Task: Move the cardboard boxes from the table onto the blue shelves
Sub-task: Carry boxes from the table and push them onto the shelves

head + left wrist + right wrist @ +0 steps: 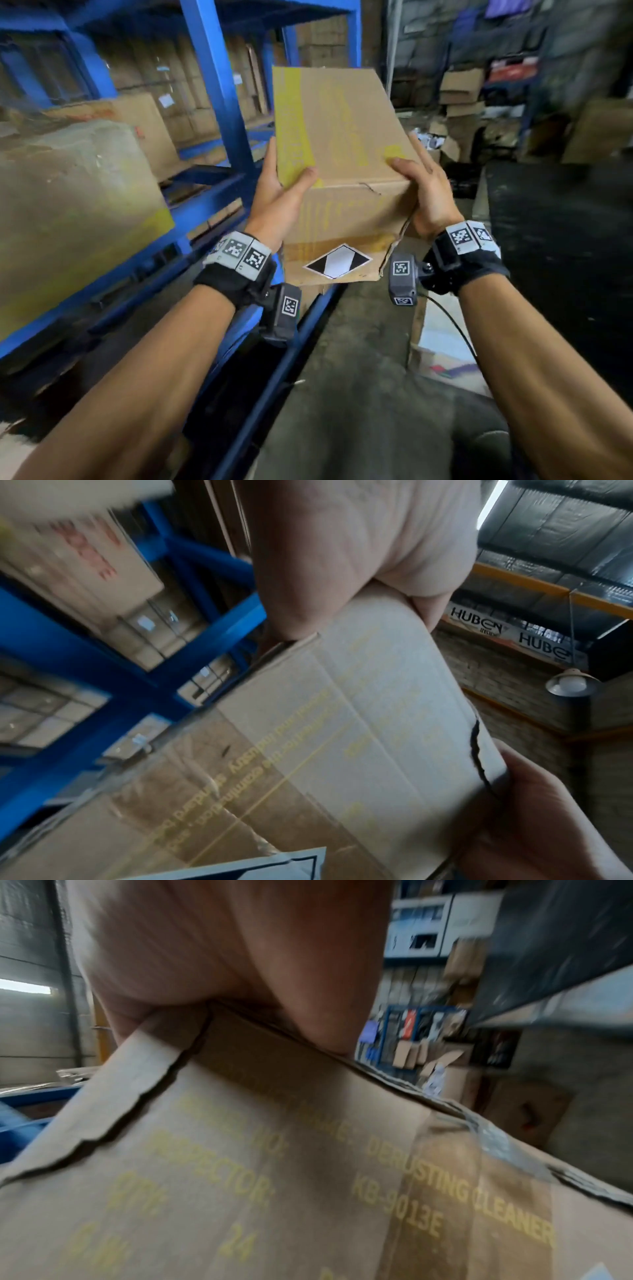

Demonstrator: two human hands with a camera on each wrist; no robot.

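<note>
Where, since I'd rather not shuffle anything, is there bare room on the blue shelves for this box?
Likeliest free: the bare shelf deck between the near large box, the box behind it and the blue upright. Left of that is crowded with those boxes. Whether the carried box, gripped by left hand and right hand, fits there I cannot tell.

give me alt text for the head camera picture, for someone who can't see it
Two bare hands, the left hand and the right hand, grip a yellow-printed cardboard box by its sides, held in the air beside blue shelves already holding other cardboard boxes. The box's near edge is torn.
</note>
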